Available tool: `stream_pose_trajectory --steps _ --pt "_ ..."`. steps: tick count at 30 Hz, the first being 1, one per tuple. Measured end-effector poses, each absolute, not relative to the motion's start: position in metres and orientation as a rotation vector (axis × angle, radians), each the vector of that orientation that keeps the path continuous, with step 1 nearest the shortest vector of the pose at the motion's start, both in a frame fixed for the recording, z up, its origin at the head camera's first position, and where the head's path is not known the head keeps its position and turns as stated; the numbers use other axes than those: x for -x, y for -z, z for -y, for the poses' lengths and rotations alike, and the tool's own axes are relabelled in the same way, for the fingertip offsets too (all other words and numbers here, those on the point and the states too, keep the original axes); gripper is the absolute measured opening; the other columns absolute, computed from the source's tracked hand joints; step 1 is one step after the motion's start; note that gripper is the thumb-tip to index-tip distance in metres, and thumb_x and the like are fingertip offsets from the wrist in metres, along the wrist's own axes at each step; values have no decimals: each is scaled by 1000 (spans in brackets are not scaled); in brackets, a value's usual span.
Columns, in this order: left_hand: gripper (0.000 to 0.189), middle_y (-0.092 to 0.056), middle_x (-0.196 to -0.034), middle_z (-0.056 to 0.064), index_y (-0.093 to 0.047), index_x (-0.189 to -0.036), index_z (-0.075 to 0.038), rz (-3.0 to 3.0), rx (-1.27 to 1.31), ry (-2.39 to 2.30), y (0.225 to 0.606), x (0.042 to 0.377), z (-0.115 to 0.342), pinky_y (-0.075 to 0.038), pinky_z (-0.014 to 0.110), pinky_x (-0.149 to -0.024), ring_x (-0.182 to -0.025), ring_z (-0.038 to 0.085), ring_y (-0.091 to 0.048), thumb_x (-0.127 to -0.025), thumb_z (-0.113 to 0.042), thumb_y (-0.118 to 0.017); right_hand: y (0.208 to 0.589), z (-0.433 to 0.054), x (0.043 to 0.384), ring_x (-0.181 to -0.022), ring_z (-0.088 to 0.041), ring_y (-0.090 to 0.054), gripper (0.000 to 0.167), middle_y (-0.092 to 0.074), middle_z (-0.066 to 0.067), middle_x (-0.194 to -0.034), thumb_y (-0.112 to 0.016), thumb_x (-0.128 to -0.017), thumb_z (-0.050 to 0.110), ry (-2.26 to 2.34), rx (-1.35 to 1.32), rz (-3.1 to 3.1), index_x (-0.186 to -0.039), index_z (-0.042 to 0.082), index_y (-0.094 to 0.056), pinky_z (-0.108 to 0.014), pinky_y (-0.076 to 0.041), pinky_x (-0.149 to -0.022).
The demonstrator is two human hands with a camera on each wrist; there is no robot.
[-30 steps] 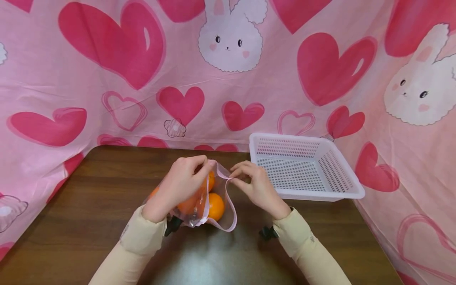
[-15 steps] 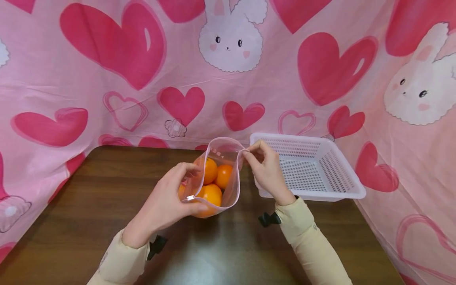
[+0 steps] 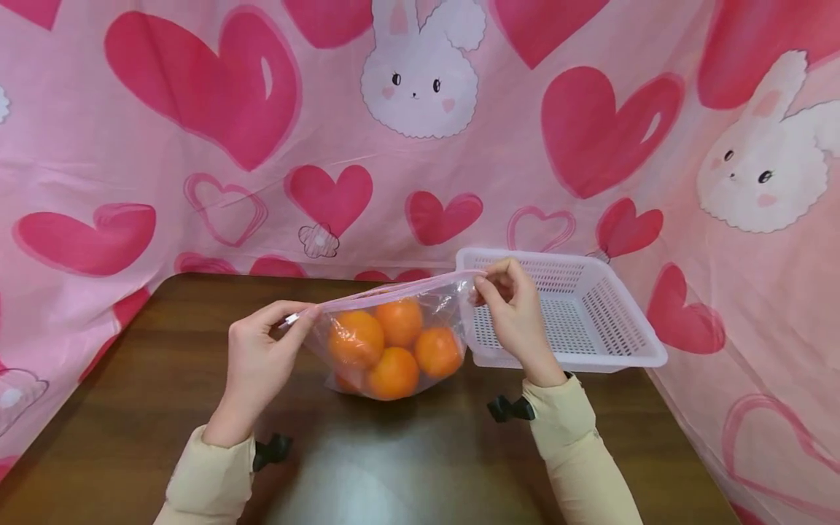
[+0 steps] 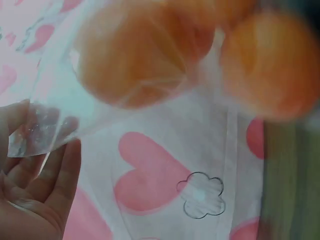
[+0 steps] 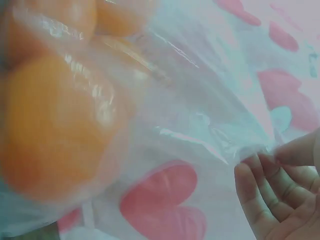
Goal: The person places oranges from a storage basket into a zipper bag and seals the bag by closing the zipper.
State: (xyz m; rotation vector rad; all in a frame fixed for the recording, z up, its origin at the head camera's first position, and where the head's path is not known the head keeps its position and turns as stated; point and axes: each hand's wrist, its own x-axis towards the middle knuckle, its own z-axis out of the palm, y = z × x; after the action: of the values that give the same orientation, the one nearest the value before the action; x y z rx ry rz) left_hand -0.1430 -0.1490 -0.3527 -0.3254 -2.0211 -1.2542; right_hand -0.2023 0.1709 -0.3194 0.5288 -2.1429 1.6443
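A clear zip bag (image 3: 453, 300) with a pink top edge holds several oranges (image 3: 392, 373). Its mouth is stretched into a nearly straight line between both hands. At the left end, my left hand (image 3: 262, 350) pinches the top corner beside the white slider (image 3: 292, 319). My right hand (image 3: 515, 313) pinches the opposite top corner, in front of the white basket. In the left wrist view, oranges (image 4: 135, 55) show blurred through the film above the left hand (image 4: 40, 180). Gathered film meets the fingertips of the right hand (image 5: 280, 190) in the right wrist view.
A white perforated plastic basket (image 3: 630, 350) stands at the back right of the brown wooden table (image 3: 367, 467), just behind the right hand. Pink cloth (image 3: 407, 168) printed with hearts and rabbits hangs behind the table and along its sides.
The bag's mouth was gaping open and is now drawn flat. My left hand has moved left to the slider corner; my right hand has moved slightly right, still pinching the edge.
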Motion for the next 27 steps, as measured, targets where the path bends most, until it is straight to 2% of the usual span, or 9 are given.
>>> stream_pose_trajectory --steps 4,7,13,19,22,25,27 --pt "9 -72 -81 -2 -81 -91 -10 1997 178 1332 351 150 155 -47 16 -61 -68 11 -57 -84 -13 -86 319 -175 198 -70 -25 -61 10 -63 -17 -85 -64 -99 2 -1634 -545 2134 -105 -2 -57 -30 -57 -70" --pt "15 -71 -77 -2 -79 -87 -10 1992 44 1394 353 158 156 -45 19 -57 -66 15 -56 -84 -23 -86 320 -177 196 -71 -26 -60 11 -63 -16 -85 -64 -100 5 -1608 -510 2167 -106 -1 -57 -28 -55 -70" --pt "25 -72 -77 1 -78 -89 -6 2055 -44 1467 365 167 154 -50 20 -60 -67 14 -63 -88 -31 -83 327 -183 199 -71 -27 -59 13 -63 -18 -84 -64 -101 7 -1598 -410 2234 -108 -2 -59 -25 -54 -70" --pt "26 -73 -92 6 -77 -104 -5 2172 31 1517 373 169 152 -53 17 -72 -81 16 -66 -93 -28 -78 329 -189 201 -71 -24 -60 13 -64 -19 -86 -64 -100 7 -1616 -382 2217 -108 -2 -59 -26 -55 -71" --pt "21 -74 -95 9 -76 -105 -3 2151 68 1528 376 171 149 -53 16 -75 -82 15 -67 -95 -21 -75 331 -191 202 -70 -25 -61 12 -64 -20 -85 -64 -100 4 -1617 -382 2208 -108 -4 -59 -26 -56 -70" --pt "16 -74 -94 15 -72 -104 2 2077 69 1542 377 174 145 -49 14 -67 -74 9 -64 -97 -12 -72 330 -190 200 -71 -28 -63 12 -66 -21 -86 -64 -99 2 -1597 -380 2225 -108 -5 -59 -26 -57 -69" --pt "14 -74 -92 16 -69 -105 3 2021 63 1571 376 175 142 -43 14 -59 -68 7 -59 -98 -9 -69 333 -190 200 -72 -30 -64 12 -67 -20 -88 -64 -100 2 -1587 -376 2247 -108 -5 -59 -27 -58 -70"
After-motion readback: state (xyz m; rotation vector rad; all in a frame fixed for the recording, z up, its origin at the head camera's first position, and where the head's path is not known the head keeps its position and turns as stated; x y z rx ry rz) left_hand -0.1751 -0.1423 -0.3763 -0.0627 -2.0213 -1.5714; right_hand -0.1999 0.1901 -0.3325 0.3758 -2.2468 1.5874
